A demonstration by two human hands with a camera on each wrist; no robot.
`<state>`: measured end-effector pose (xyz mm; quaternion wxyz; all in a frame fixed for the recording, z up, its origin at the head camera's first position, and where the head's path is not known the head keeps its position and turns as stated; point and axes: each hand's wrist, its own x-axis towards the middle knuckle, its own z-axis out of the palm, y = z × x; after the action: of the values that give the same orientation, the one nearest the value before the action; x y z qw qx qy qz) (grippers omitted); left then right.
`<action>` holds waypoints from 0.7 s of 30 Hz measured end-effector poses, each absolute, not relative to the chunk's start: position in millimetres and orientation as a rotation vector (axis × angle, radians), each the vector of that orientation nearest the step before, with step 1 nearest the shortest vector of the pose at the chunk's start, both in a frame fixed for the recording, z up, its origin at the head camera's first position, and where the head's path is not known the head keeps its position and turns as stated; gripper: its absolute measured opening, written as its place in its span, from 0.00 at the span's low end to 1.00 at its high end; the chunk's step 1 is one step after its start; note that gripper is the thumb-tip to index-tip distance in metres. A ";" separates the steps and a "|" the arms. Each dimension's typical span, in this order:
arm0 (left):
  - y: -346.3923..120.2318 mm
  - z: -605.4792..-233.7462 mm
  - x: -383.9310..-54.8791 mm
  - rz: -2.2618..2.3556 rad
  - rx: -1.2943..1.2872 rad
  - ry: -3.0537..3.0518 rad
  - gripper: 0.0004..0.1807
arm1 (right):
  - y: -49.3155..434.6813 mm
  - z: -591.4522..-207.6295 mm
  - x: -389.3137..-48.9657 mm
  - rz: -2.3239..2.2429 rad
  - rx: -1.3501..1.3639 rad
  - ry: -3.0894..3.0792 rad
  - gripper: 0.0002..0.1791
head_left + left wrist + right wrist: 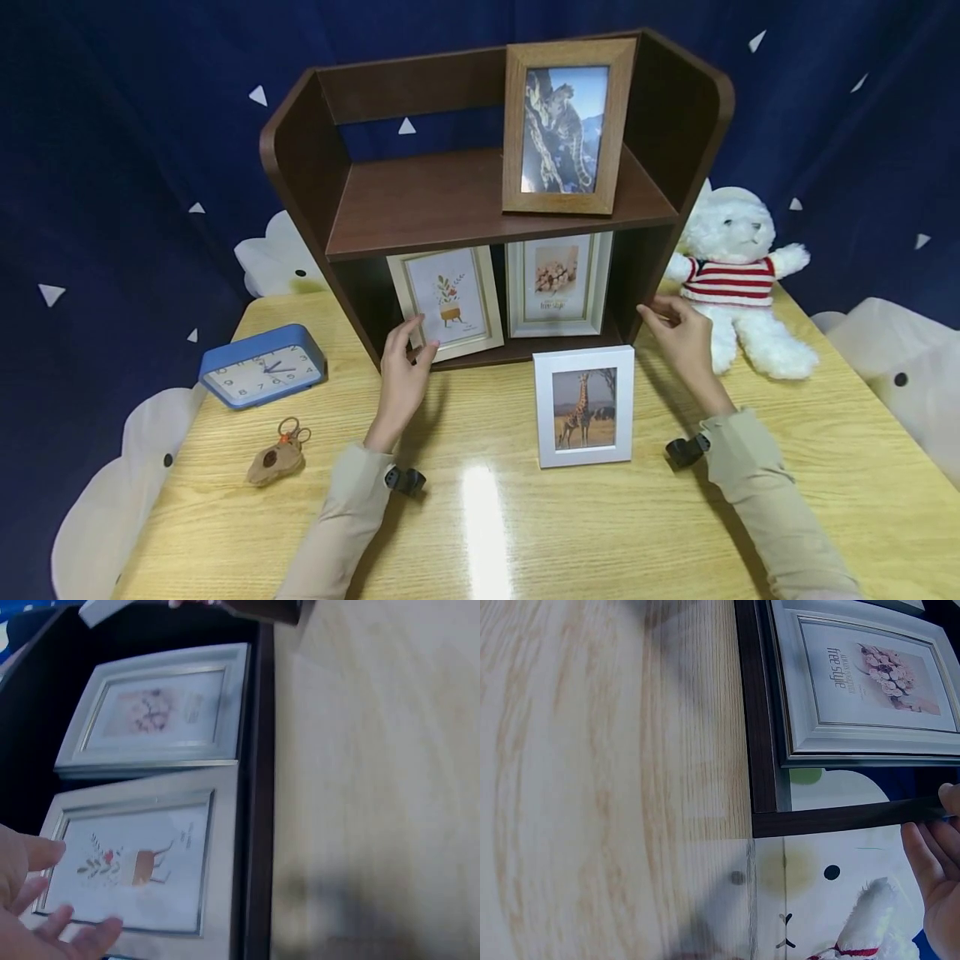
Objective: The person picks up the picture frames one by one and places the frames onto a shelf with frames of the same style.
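A dark brown two-tier shelf (420, 200) stands on the table. In its lower tier, a cream picture frame (492, 312) with a potted-plant print leans tilted at the left. Beside it stands a white picture frame (597, 287) with a flower print. My left hand (405, 375) is at the cream frame's lower left, its fingers spread loosely over the frame's edge in the left wrist view. At the shelf's right side panel (840, 819), my right hand (684, 342) pinches the edge, thumb on one face and fingers on the other.
A wooden frame (517, 142) with a leopard picture stands on the upper tier. The white giraffe-picture frame (547, 417) stands before the shelf. At left are a blue clock (262, 367) and a plush keychain (273, 462); a white teddy bear (731, 283) sits at right.
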<state>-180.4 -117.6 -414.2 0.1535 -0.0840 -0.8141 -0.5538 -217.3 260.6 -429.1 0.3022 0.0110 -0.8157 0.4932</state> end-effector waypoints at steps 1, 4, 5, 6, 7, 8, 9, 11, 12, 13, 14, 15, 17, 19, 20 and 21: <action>-116.4 -414.9 -178.9 -1.596 -0.282 -2.331 0.23 | 260.6 -429.2 -217.2 1.306 0.029 -2.165 0.12; -112.8 -420.5 -174.0 -1.617 -0.406 -2.335 0.19 | 260.2 -429.8 -216.7 1.313 0.033 -2.168 0.12; -111.2 -422.4 -172.0 -1.626 -0.440 -2.342 0.18 | 259.9 -429.9 -216.5 1.315 0.035 -2.168 0.12; -109.2 -424.4 -169.6 -1.641 -0.470 -2.353 0.17 | 259.8 -430.0 -216.4 1.318 0.037 -2.167 0.12; -106.9 -426.2 -167.1 -1.654 -0.492 -2.370 0.17 | 259.6 -430.2 -216.5 1.321 0.038 -2.164 0.12; -104.4 -427.9 -164.4 -1.675 -0.509 -2.393 0.17 | 259.5 -430.2 -216.5 1.321 0.039 -2.162 0.12; -101.4 -428.2 -161.2 -1.699 -0.522 -2.418 0.17 | 259.2 -429.9 -216.4 1.317 0.038 -2.160 0.11; -94.5 -427.6 -155.0 -1.740 -0.544 -2.477 0.17 | 259.1 -429.4 -216.5 1.313 0.040 -2.156 0.11; -90.9 -426.1 -151.8 -1.758 -0.558 -2.506 0.17 | 259.2 -429.3 -216.7 1.314 0.042 -2.154 0.11; -87.3 -423.3 -148.3 -1.775 -0.571 -2.534 0.18 | 259.1 -428.8 -216.6 1.314 0.044 -2.153 0.11; -83.9 -419.7 -144.5 -1.790 -0.589 -2.558 0.18 | 259.2 -428.6 -216.6 1.309 0.045 -2.155 0.11; -80.6 -416.2 -141.1 -1.805 -0.611 -2.576 0.19 | 259.4 -428.5 -216.6 1.308 0.047 -2.157 0.11; -74.8 -410.7 -135.4 -1.830 -0.661 -2.597 0.20 | 259.9 -428.6 -216.7 1.306 0.046 -2.160 0.11; -70.3 -410.9 -132.6 -1.861 -0.708 -2.599 0.22 | 260.0 -428.6 -216.1 1.304 0.041 -2.162 0.11; -68.5 -413.3 -132.3 -1.882 -0.730 -2.595 0.23 | 260.4 -429.1 -216.2 1.306 0.039 -2.161 0.11; -67.0 -416.9 -132.6 -1.897 -0.746 -2.596 0.24 | 260.5 -429.4 -216.1 1.309 0.038 -2.160 0.11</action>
<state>-132.6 -67.0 -416.9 -0.0791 -0.2253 -0.7840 -0.5729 -216.1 260.5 -429.4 0.3028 0.0145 -0.8149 0.4940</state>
